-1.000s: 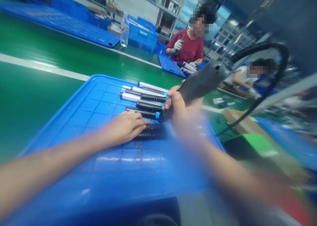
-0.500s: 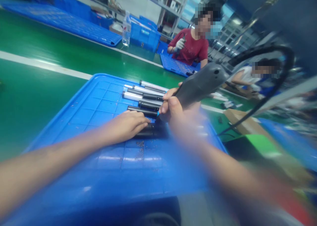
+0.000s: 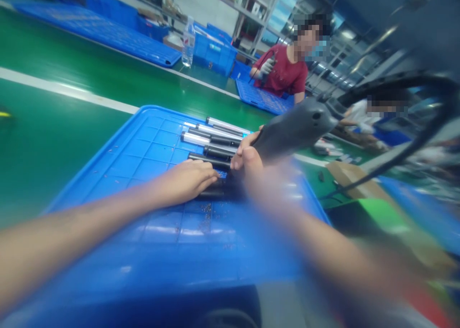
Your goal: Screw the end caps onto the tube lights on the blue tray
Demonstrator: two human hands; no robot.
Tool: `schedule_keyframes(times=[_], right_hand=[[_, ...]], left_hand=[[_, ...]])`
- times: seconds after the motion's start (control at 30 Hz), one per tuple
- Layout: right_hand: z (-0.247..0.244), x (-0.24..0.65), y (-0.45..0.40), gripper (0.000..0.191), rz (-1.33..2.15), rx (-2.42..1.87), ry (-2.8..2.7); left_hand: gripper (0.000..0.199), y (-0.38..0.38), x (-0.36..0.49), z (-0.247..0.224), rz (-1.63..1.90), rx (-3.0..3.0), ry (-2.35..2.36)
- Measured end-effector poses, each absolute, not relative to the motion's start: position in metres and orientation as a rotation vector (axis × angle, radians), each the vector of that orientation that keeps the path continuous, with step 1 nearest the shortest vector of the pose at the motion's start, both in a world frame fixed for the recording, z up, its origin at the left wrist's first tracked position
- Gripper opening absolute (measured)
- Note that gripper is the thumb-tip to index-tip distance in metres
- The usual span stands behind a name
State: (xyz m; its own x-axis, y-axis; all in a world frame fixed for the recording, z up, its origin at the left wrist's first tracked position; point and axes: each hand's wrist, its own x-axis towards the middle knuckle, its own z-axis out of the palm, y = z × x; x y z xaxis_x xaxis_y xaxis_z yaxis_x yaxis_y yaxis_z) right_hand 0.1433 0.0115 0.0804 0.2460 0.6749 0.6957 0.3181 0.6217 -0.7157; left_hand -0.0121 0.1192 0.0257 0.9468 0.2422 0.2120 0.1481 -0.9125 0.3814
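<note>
In my right hand [image 3: 251, 163], closed round its grip, is a dark grey electric screwdriver [image 3: 294, 127] with a black cable at its upper end. It slants down to the left, and its tip is hidden by my hand and blur. My left hand [image 3: 192, 179] rests with its fingers together on a black tube [image 3: 212, 190], holding it against the blue plastic lid [image 3: 118, 170]. Just beyond my fingers lies another black tube [image 3: 208, 160]. Several black and silver tubes [image 3: 196, 139] are side by side farther back on the lid.
Small shavings [image 3: 206, 210] are scattered on the lid. A green surface [image 3: 118, 79] with a white stripe stretches behind it. A water bottle [image 3: 188, 43] stands near a blue crate [image 3: 213, 50]. A person in a red shirt [image 3: 280, 72] works across from me; cardboard [image 3: 354, 175] lies to the right.
The view has shifted slightly, so the background sits a little farther right. Both hands and the screwdriver keep nearly the same position over the tubes. The cable has swung right.
</note>
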Motion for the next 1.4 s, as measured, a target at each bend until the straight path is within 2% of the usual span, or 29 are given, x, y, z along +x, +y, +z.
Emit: schedule_keyframes(times=[0.17,0.43,0.67,0.83,1.0,1.13,1.27,1.4], right_hand=[[0.082,0.142,0.010,0.037,0.277,-0.995,-1.361],[0.095,0.138,0.009,0.027,0.296,-0.929,-1.244],[0.099,0.132,0.020,0.030,0.288,-0.885,-1.340],[0.097,0.152,0.030,0.032,0.172,-0.856,-1.234],[0.098,0.173,0.027,0.024,0.140,-0.812,-1.230],[0.093,0.178,0.025,0.027,0.128,-0.849,-1.210],[0.090,0.169,0.025,0.030,0.162,-0.863,-1.206],[0.088,0.155,0.027,0.031,0.216,-0.910,-1.218]], left_hand=[[0.032,0.120,-0.012,0.025,0.383,2.702,0.271],[0.035,0.119,-0.016,0.023,0.518,2.652,0.250],[0.026,0.122,-0.020,0.027,0.622,2.588,0.197],[0.018,0.135,-0.022,0.026,0.746,2.695,0.520],[0.028,0.148,-0.024,0.022,0.487,2.639,0.591],[0.035,0.145,-0.024,0.026,0.388,2.648,0.449],[0.045,0.141,-0.023,0.029,0.334,2.648,0.497],[0.040,0.139,-0.022,0.029,0.320,2.613,0.438]])
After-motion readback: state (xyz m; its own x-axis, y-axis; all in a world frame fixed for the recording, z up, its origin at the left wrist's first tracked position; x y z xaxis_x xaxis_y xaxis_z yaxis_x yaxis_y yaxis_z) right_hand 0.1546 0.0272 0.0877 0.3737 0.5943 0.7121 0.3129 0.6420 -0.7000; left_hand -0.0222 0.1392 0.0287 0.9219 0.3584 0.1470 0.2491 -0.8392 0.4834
